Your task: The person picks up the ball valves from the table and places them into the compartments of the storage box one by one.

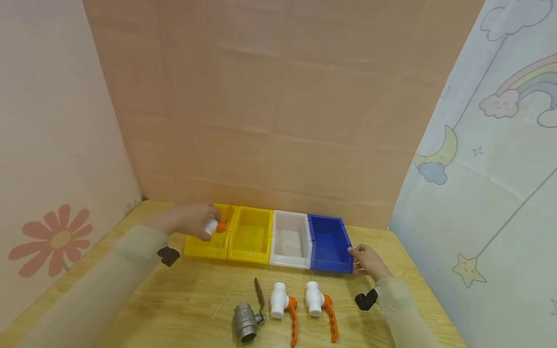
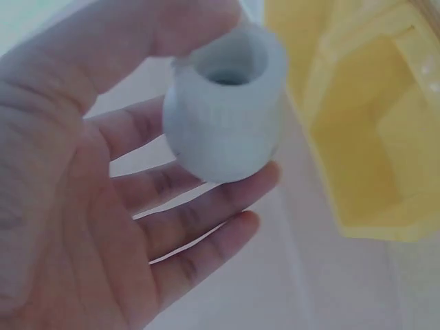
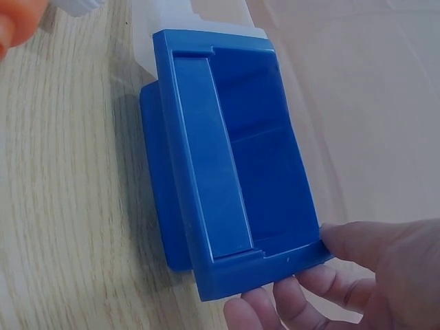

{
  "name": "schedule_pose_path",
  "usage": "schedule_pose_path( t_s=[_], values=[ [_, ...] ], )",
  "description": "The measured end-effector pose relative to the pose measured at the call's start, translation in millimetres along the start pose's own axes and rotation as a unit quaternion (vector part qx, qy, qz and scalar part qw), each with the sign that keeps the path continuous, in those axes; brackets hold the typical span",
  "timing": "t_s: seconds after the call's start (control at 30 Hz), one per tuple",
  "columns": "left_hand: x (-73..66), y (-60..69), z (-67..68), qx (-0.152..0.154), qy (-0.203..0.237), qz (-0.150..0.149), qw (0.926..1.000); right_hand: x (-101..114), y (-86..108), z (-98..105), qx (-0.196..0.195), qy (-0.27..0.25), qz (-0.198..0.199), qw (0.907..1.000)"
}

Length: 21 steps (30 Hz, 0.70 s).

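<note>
My left hand (image 1: 191, 221) holds a white plastic ball valve (image 2: 223, 130) with an orange handle, thumb on one side and fingers on the other. It hovers over the leftmost yellow bin (image 1: 197, 249); in the left wrist view the valve's round open end faces the camera. At the other end of the row, my right hand (image 1: 367, 261) grips the side rim of the blue bin (image 3: 275, 275), thumb on top and fingers below. Between them stand a second yellow bin (image 1: 250, 239) and a white bin (image 1: 290, 241), with nothing seen inside.
On the table (image 1: 187, 299) before the bins lie a metal ball valve (image 1: 245, 321) with a brownish lever and two white ball valves, a left one (image 1: 278, 299) and a right one (image 1: 313, 298), both orange-handled. A tan backdrop (image 1: 270, 121) rises behind.
</note>
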<state>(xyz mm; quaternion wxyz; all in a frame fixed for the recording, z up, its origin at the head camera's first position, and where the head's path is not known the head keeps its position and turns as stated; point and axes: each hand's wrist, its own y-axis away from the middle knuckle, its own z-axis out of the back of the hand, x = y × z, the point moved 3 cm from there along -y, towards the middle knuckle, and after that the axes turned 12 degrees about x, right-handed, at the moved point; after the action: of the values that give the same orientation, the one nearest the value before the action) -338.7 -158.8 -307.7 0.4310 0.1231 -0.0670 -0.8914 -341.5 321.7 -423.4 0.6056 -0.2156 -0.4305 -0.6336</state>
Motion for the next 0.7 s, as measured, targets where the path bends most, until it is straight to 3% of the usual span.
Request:
schedule_pose_path(
  t_s=[0.33,0.53,0.7],
  values=[
    [30.5,-21.0,-29.8,-0.028,0.032,0.052,0.9977,1.9,4.8,-0.5,0.001,-0.007,0.009,0.9999],
    [37.2,-31.8,-42.6,-0.051,0.026,0.064,0.9963,2.2,5.6,-0.1,0.002,-0.016,0.010,0.9998],
    [40.2,-38.1,-48.6,-0.047,0.037,0.071,0.9956,1.1,4.6,-0.9,0.003,-0.006,0.011,0.9999]
  ],
)
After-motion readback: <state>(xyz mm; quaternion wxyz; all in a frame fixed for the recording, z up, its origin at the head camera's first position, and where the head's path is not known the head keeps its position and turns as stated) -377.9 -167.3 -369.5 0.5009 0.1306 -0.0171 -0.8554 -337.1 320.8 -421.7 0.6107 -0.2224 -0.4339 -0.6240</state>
